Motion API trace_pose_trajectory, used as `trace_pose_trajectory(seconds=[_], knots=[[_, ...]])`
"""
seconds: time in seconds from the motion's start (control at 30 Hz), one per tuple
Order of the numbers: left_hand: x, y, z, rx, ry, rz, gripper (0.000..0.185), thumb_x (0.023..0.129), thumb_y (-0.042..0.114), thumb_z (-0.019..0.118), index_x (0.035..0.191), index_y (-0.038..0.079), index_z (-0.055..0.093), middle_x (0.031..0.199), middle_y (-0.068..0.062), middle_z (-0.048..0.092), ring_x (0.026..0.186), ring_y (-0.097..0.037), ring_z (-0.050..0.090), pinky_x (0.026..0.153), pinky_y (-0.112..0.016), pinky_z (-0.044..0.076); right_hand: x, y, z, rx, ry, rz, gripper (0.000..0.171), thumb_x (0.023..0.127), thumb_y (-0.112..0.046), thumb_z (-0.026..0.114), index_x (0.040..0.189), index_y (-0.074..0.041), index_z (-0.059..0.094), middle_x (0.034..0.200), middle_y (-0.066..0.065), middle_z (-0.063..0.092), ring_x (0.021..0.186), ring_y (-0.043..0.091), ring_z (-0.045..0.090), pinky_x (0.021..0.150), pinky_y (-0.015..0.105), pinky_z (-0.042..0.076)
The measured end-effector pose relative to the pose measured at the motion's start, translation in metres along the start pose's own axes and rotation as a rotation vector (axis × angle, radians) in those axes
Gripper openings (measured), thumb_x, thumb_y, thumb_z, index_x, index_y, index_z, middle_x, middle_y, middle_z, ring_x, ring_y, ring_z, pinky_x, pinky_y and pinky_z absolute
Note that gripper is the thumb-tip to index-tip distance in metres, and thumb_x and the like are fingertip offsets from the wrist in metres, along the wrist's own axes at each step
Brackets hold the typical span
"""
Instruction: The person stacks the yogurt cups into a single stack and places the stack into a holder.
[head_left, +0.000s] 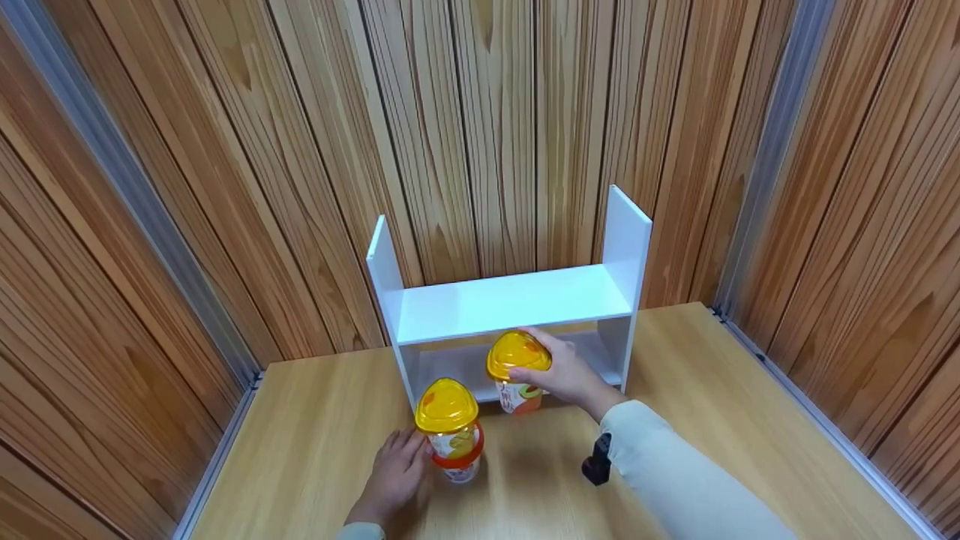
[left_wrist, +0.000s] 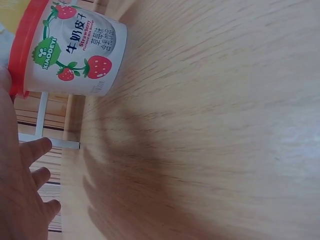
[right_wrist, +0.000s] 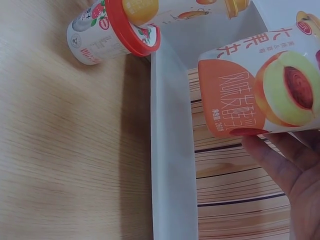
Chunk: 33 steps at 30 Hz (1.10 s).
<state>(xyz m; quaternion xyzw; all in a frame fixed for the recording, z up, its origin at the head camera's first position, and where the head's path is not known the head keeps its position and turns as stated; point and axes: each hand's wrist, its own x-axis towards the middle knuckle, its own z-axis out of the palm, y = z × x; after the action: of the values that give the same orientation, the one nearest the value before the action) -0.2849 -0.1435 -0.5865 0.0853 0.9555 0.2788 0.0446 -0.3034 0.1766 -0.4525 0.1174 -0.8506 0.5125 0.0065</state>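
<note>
1. Two cups with yellow domed lids are in play, both close to the white shelf unit (head_left: 510, 300) that stands on the wooden table (head_left: 750, 420) against the wood-panelled wall (head_left: 480, 112).
2. The peach cup (head_left: 515, 371) is directly in front of the shelf unit's lower compartment, just under the edge of the upper board. The right hand (head_left: 566, 373) grasps it from the right side, thumb and fingers curled around its lid and upper body. The right wrist view shows the cup's base lifted off the table, level with the shelf unit's front edge.
3. The strawberry cup (head_left: 452, 427) stands upright on the table, in front of the shelf unit and near its left post. The left hand (head_left: 395, 472) rests against the cup's left side with relaxed fingers (left_wrist: 37, 147), not clenched around it.
4. Both shelf levels hold nothing that I can make out; what is inside the cups is hidden by their printed sleeves.
</note>
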Motion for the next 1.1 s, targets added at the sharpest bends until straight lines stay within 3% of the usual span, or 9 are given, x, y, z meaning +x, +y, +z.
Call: trace_pose_trajectory(seconds=[0.33,0.67,1.1], knots=[[0.0,0.001,-0.001,-0.004,-0.008,-0.026,0.065,0.088,0.067,0.022,0.139,0.031,0.04,0.145,-0.006,0.033,0.134,-0.04,0.013,0.104,-0.061,0.009,-0.001,-0.008,-0.001,-0.027,0.018,0.007,0.079,0.065,-0.065,0.068,0.134,-0.042,0.037,0.112,-0.007,0.053,0.094,0.018,0.055,0.08,0.035,0.05],[0.002,-0.002,-0.001,0.005,0.022,0.031,0.064,0.091,0.063,0.024,0.138,0.024,0.043,0.142,-0.01,0.037,0.132,-0.042,0.018,0.103,-0.061,0.011,0.001,-0.02,0.003,-0.059,0.031,-0.018,0.083,0.063,-0.066,0.069,0.135,-0.039,0.038,0.113,-0.006,0.052,0.094,0.018,0.054,0.079,0.033,0.051],[0.0,0.0,0.001,-0.044,-0.016,-0.053,0.067,0.087,0.068,0.026,0.139,0.029,0.04,0.145,-0.004,0.033,0.135,-0.038,0.013,0.103,-0.061,0.009,-0.002,-0.032,0.007,-0.031,0.013,-0.02,0.082,0.064,-0.064,0.07,0.135,-0.037,0.038,0.113,-0.004,0.053,0.094,0.018,0.055,0.079,0.034,0.051]])
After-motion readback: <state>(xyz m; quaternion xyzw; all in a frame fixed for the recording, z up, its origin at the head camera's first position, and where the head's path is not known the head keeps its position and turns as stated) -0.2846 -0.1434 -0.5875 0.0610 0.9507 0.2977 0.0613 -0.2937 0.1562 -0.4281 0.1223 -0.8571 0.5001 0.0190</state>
